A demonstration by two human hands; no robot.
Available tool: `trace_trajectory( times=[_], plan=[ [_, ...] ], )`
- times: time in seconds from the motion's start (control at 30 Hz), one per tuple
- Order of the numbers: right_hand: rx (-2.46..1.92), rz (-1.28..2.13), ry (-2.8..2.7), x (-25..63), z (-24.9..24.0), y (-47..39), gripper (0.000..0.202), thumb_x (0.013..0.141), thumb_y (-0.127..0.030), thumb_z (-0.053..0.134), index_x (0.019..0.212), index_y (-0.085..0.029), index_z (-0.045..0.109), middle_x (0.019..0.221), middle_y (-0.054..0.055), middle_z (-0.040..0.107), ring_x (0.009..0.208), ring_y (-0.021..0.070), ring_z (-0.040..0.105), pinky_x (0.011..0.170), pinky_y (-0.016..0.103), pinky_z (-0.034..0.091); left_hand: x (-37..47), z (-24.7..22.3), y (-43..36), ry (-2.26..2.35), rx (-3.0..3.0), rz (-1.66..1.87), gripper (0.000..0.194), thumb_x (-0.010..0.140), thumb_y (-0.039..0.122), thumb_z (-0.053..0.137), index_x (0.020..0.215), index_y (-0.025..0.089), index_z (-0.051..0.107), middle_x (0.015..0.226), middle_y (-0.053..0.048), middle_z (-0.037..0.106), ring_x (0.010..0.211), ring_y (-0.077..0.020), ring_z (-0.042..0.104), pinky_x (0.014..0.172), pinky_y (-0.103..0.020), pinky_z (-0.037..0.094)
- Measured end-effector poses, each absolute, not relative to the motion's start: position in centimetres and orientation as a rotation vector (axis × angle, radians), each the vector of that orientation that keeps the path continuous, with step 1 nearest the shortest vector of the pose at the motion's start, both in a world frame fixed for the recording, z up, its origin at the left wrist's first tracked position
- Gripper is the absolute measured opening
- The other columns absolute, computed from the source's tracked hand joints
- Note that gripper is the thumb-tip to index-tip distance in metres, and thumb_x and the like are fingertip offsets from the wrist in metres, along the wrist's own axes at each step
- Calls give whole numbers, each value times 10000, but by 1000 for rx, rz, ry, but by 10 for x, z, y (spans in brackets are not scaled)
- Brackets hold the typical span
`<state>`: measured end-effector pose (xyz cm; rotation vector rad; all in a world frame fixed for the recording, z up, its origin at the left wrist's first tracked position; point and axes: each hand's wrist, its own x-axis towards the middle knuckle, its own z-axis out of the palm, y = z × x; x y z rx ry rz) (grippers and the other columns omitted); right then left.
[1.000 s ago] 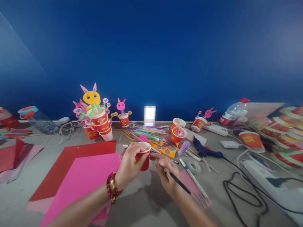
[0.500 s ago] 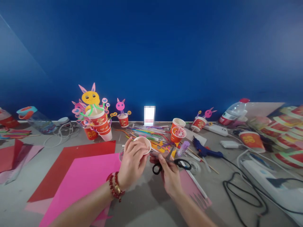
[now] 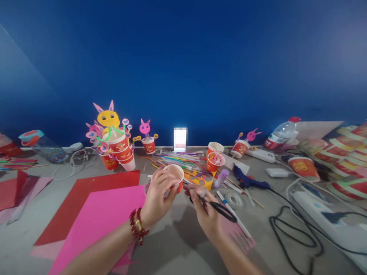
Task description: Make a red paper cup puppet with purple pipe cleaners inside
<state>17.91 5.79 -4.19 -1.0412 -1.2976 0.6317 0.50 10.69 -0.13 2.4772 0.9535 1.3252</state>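
A paper cup (image 3: pixel 178 175) is gripped in my left hand (image 3: pixel 160 194), its white rim tilted up and a bit of red side showing past my fingertips. Just right of it, my right hand (image 3: pixel 205 208) has its fingers closed round black-handled scissors (image 3: pixel 223 211). The blades are mostly hidden by my fingers and point toward the cup. A bracelet of red beads circles my left wrist. Beneath my left forearm lies a bright pink sheet (image 3: pixel 106 214), partly over a red sheet (image 3: pixel 69 206).
Straws (image 3: pixel 183 161) and yellow paper scraps (image 3: pixel 202 180) lie beyond my hands. Decorated cups (image 3: pixel 117 143) stand at the back left. On the right are a blue glue gun (image 3: pixel 248 180), a clear tape roll (image 3: pixel 234 200), black cable, a power strip (image 3: pixel 312 210) and a bottle (image 3: pixel 282 133).
My right hand has turned the scissors, so the blades no longer stick up and one handle loop shows lower right. My left hand and the cup have shifted slightly.
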Motion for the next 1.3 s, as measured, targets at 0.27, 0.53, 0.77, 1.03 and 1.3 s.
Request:
trace_trajectory(
  times=[0.27, 0.53, 0.77, 1.03, 1.3],
  plan=[
    [-1027, 869, -968, 171, -41, 59, 273, 902, -458, 673, 878, -188, 703, 762, 48, 758, 653, 190, 727, 618, 281, 591, 9, -10, 106, 951, 2551, 1375, 179, 919, 96, 579, 1039, 227, 602, 943, -38, 714, 965, -227, 634, 1002, -462, 459],
    [-1138, 559, -1397, 179, -45, 54, 204, 985, -354, 568, 896, -220, 694, 820, 50, 744, 744, 204, 723, 697, 306, 584, 11, -16, 105, 1052, 2305, 1384, 76, 931, 160, 583, 959, 228, 565, 895, -32, 667, 858, -192, 643, 803, -325, 518],
    [-1118, 546, -1454, 176, -43, 50, 245, 1007, -319, 533, 893, -212, 722, 764, 37, 732, 680, 185, 694, 675, 296, 558, 10, -16, 102, 941, 2387, 1454, 156, 920, 81, 575, 922, 231, 528, 953, -32, 694, 933, -187, 645, 923, -378, 469],
    [-1123, 670, -1364, 170, -45, 48, 312, 1007, -377, 517, 870, -211, 743, 720, 36, 736, 629, 175, 682, 605, 271, 553, 11, -19, 100, 954, 2376, 1519, 187, 893, 56, 593, 917, 230, 530, 969, -27, 715, 956, -202, 667, 996, -441, 429],
    [-1145, 634, -1372, 179, -44, 52, 322, 979, -373, 550, 779, -193, 727, 687, 49, 733, 619, 185, 682, 610, 284, 553, 13, -18, 96, 881, 2263, 1483, 184, 883, 54, 588, 941, 224, 552, 952, -37, 696, 928, -193, 651, 889, -371, 484]
  ],
)
